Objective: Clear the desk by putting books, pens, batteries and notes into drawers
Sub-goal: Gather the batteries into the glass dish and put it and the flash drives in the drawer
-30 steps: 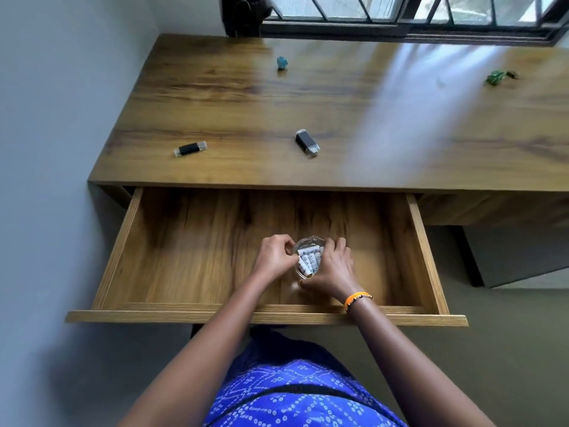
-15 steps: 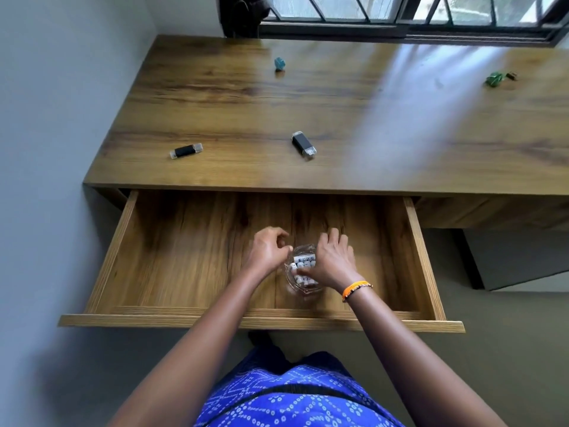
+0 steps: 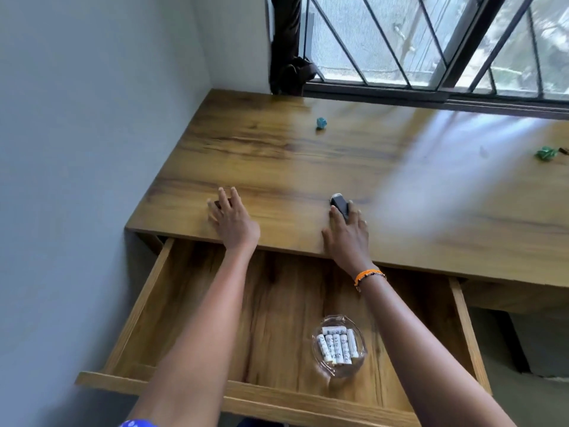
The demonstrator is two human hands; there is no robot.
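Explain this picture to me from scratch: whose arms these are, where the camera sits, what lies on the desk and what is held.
No machine here: a person's two bare arms, filmed from a camera worn on their head, looking down.

The left hand lies with spread fingers over a small dark object on the wooden desk. The right hand touches a small black and silver stick; a firm grip is not plain.

Farther back lie a small blue crumpled lump and a green one.

In the open wooden drawer stands a clear glass dish of white batteries.
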